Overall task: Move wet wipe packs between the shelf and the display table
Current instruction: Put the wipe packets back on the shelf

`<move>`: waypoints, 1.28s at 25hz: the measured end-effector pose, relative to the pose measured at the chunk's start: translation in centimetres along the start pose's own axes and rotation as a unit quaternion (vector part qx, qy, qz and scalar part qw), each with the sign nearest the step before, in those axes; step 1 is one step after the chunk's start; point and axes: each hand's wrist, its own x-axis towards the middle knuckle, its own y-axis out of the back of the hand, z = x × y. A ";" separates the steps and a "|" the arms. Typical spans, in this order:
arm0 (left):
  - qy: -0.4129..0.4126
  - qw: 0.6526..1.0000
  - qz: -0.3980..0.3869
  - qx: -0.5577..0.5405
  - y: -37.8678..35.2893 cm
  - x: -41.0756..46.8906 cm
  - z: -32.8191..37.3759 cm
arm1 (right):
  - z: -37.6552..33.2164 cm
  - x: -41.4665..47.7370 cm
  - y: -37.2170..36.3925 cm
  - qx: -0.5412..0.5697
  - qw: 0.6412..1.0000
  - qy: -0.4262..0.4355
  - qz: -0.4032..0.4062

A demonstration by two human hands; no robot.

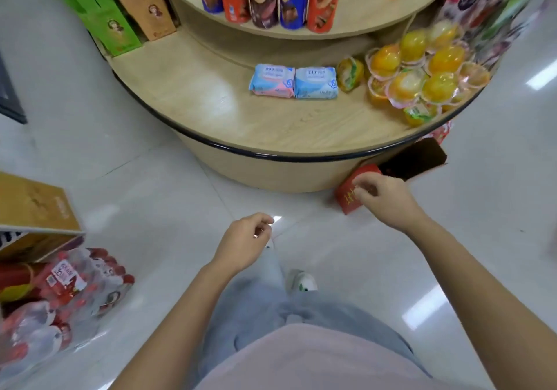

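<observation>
Noted nearest: left hand [244, 239] and right hand [382, 200], both loosely curled, nothing gripped, short of the display table [271, 155]. Found beyond, on its lower tier: pink-and-blue wet wipe pack [272, 80] and blue wet wipe pack [316, 83], touching side by side, just beside the jelly cups [422, 73]. Judged best: reach over the rim, grip one pack across its width, lift straight up to spare neighbour and cups.

Two wet wipe packs lay flat, side by side and touching, on the round wooden table [211, 109]: a pink-and-blue pack [272, 81] left, a blue pack [315, 83] right.
</observation>
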 end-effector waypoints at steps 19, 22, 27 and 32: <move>0.119 0.993 0.021 0.005 12.7 41.1 6.3 | -5.0 32.9 0.0 0.320 0.899 -0.290 0.074; 0.180 0.978 0.036 -0.103 11.0 43.0 6.2 | -4.5 36.5 -1.0 0.403 0.849 -0.333 0.077; 0.167 0.964 0.098 -0.180 9.4 44.5 6.2 | -3.6 39.1 -3.6 0.409 0.834 -0.347 0.128; 0.222 0.943 0.009 -0.247 10.6 45.2 5.9 | -2.1 39.0 -2.9 0.445 0.815 -0.369 0.043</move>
